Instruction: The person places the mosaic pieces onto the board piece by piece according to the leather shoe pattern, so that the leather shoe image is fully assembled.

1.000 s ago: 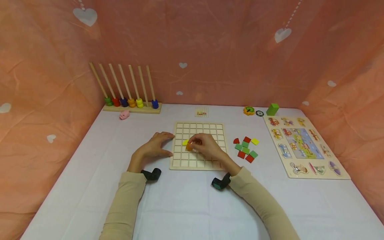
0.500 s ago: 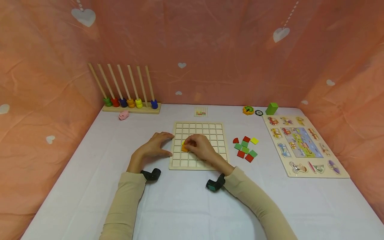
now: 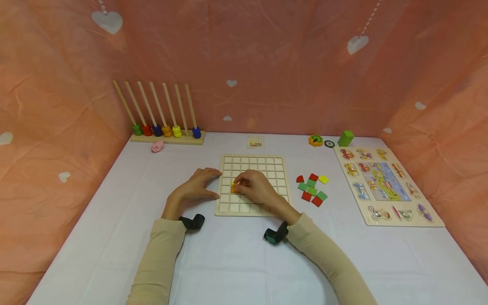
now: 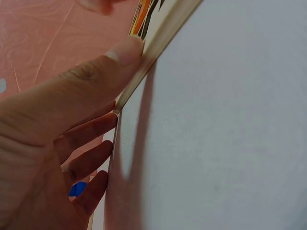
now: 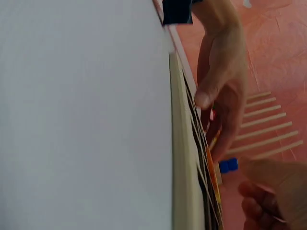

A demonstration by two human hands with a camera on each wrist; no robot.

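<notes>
A wooden grid board (image 3: 254,210) lies in the middle of the white table. My left hand (image 3: 197,186) is at its left edge; in the left wrist view the thumb (image 4: 127,50) touches the rim, fingertips beside it. An orange square tile (image 3: 234,189) lies in the grid, with a bit of a yellow tile (image 3: 234,182) showing behind it. My right hand (image 3: 257,186) is over these tiles, fingers bent. A gap shows between this hand (image 5: 276,191) and the orange tile (image 5: 210,163) in the right wrist view. No held thing shows in it.
Several red, green and yellow tiles (image 3: 311,190) lie right of the board. A picture puzzle (image 3: 381,218) is further right. A peg abacus (image 3: 167,140), a pink pig figure (image 3: 157,146), a pattern card (image 3: 256,142) and a green block (image 3: 345,138) stand or lie behind.
The right hand has moved left with the orange tile, which now lies in the grid in front of the yellow one, and has let go of it. The left hand has stayed at the board's edge.
</notes>
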